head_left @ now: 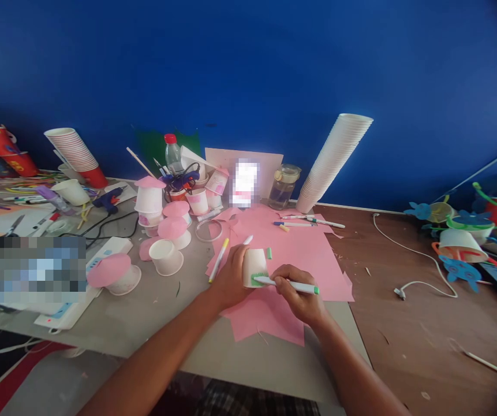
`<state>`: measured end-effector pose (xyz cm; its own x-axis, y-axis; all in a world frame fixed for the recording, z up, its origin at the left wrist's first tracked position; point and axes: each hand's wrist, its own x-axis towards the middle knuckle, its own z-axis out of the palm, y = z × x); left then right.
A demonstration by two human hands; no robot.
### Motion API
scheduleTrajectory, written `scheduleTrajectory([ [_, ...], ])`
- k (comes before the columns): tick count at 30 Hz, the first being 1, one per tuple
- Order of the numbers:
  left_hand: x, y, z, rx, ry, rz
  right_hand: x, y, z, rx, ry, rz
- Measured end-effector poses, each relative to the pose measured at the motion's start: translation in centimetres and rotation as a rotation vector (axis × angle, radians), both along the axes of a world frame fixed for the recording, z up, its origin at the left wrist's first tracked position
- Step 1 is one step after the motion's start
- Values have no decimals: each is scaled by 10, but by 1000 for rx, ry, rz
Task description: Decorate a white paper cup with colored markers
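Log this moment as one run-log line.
left hand: holds paper cup | right hand: holds green marker, tip on cup | below: pink paper

A checked garment [235, 398] in dark tones, crossed by paler lines, is seen at the near edge of the view, between the arms. The left forearm [153, 355] and the right forearm [356, 364] are shown bare, as are the left hand [231, 277] and the right hand [298, 294].

Pixelated patches [36, 271] left and centre (both unreadable)
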<state>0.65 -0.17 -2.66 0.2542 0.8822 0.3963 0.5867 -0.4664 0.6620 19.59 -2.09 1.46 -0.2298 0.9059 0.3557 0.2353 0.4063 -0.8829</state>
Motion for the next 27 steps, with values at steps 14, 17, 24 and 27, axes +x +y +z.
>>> scheduleTrajectory([
  [14,0,-2,4,-12,8,-6,3,0,-4,85,-47,4],
  [17,0,-2,4,-1,7,-12,3,-1,-4,65,-45,-1],
  [24,1,-1,4,-9,13,-4,2,-1,1,57,-56,42],
  [27,1,-1,3,-6,15,-4,1,-2,2,48,-55,50],
])
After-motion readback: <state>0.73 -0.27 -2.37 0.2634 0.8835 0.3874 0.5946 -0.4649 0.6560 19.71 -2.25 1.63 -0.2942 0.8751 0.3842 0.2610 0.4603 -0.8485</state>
